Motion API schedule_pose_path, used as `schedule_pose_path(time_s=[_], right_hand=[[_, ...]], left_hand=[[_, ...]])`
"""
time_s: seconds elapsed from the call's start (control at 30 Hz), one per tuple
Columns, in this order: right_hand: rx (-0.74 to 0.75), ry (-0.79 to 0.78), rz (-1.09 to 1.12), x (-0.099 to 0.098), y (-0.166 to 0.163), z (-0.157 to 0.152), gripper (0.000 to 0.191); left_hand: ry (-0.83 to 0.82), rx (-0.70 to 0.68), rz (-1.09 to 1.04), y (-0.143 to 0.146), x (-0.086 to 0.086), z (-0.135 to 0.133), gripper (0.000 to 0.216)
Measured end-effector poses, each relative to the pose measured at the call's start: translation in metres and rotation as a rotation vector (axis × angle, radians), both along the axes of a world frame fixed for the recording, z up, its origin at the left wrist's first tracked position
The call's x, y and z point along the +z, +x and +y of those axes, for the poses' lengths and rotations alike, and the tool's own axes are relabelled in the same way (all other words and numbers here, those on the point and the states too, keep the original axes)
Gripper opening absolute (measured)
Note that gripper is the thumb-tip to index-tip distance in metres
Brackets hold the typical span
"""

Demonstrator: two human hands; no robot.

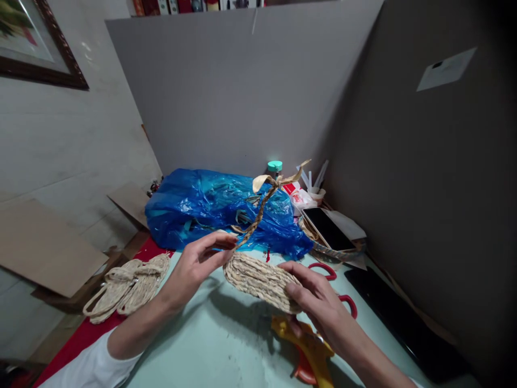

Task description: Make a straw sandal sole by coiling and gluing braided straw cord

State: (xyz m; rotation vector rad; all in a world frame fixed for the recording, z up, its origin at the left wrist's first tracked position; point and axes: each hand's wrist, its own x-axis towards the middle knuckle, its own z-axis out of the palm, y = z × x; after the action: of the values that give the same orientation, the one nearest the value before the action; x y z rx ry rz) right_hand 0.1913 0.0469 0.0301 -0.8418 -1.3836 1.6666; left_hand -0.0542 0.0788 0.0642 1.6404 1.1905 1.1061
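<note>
Dim; shadow on table (181,339); glints on blue bag (194,202); right edge dark, perhaps blurred.

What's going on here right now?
A person's right hand grips one end of an oblong coiled straw piece above the table. The left hand pinches the loose braid near the other end. A yellow glue gun lies below; woven sandals lie to the left.

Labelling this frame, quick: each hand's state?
Left hand: closed, pinching the braid near its base.
Right hand: closed, holding the straw piece near one end.
</note>
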Motion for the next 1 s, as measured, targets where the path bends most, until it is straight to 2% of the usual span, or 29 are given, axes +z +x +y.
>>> schedule_pose_path(time_s=[0.2, 0.33, 0.43, 0.53, 0.67, 0.9, 1.0], right_hand=[[-0.015, 0.008, -0.051, 0.003, 0.001, -0.002, 0.041], [-0.065, 0.139, -0.233, 0.012, 0.000, -0.005, 0.038], [-0.151, 0.305, -0.398, 0.015, -0.001, -0.008, 0.032], [-0.198, 0.374, -0.493, 0.012, 0.000, -0.011, 0.033], [-0.188, 0.383, -0.534, 0.006, 0.002, -0.016, 0.037], [-0.285, 0.576, -0.575, 0.008, 0.001, -0.014, 0.023], [-0.293, 0.599, -0.570, 0.010, 0.000, -0.014, 0.021]], left_hand=[[0.209, 0.087, 0.197, 0.006, 0.003, -0.010, 0.024], [0.307, 0.142, 0.255, 0.008, 0.001, -0.014, 0.019], [0.311, 0.199, 0.258, 0.008, -0.002, -0.015, 0.022], [0.315, 0.219, 0.277, 0.009, -0.004, -0.015, 0.021], [0.308, 0.222, 0.292, 0.011, -0.004, -0.016, 0.019], [0.269, 0.169, 0.303, 0.012, -0.002, -0.016, 0.016], [0.301, 0.154, 0.316, 0.014, -0.005, -0.016, 0.016]])
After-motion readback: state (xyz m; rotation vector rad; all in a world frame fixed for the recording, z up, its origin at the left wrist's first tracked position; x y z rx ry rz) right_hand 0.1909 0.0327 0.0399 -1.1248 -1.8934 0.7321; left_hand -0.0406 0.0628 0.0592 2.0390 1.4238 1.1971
